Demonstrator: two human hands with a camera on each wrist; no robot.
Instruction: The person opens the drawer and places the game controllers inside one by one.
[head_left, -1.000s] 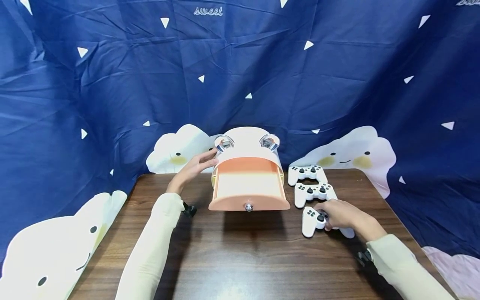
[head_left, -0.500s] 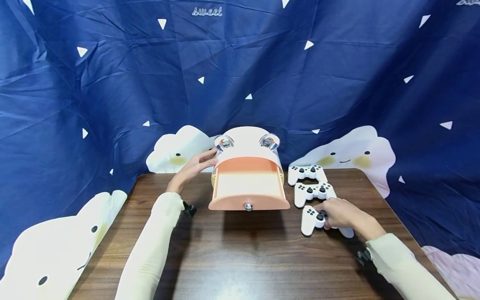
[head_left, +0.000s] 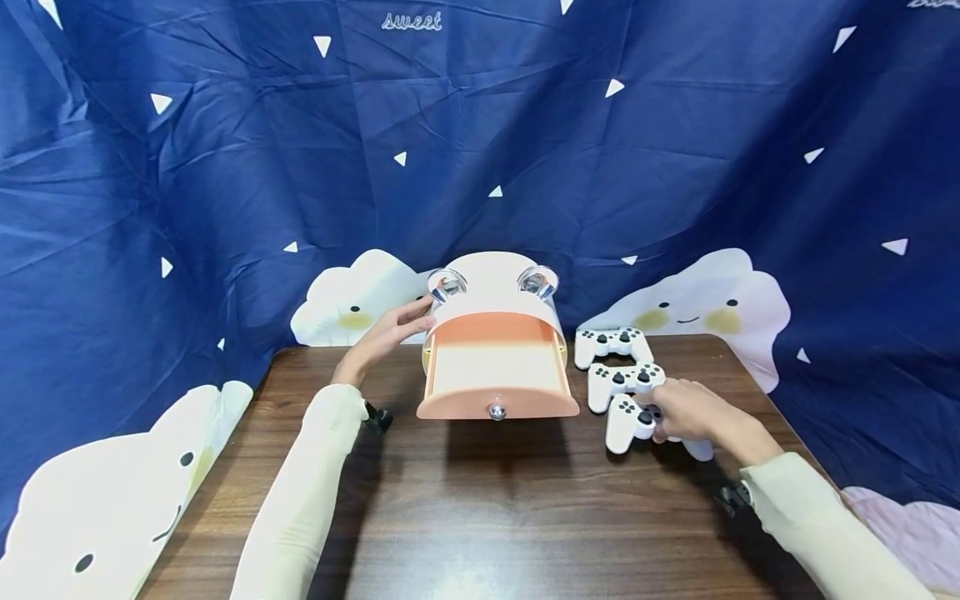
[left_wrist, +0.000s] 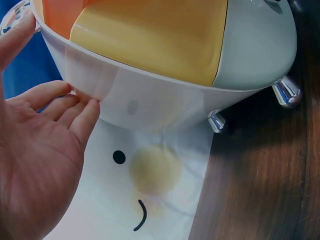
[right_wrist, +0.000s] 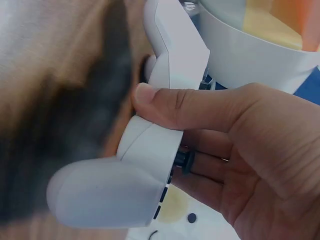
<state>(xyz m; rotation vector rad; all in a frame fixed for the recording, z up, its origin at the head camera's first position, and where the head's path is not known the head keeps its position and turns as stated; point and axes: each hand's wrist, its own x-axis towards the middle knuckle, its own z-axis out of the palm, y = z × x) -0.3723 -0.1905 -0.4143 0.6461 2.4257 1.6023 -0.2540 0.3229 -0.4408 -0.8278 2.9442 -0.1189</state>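
Observation:
A white game controller (head_left: 622,427) is in my right hand (head_left: 693,412), pinched at its middle. In the right wrist view my thumb lies across the controller's edge (right_wrist: 110,192), with the other fingers behind it. Straight fingers of my left hand (head_left: 381,340) touch the side of a white rounded storage box (head_left: 491,279). The left wrist view has those fingertips against the box's white wall (left_wrist: 130,95), the thumb up near its rim. An orange drawer (head_left: 457,406) with a silver knob (head_left: 497,412) stands pulled out of the box, nothing lying in it.
Two more white controllers, a far one (head_left: 613,346) and a middle one (head_left: 603,387), lie right of the box on the brown wooden table (head_left: 480,517). Silver rings (head_left: 447,286) top the box. Behind hangs a blue curtain (head_left: 480,108) with white clouds.
My right hand and its controller have moved up in the head view, toward the middle controller, which the held one now overlaps more closely. The left hand stays put at the box.

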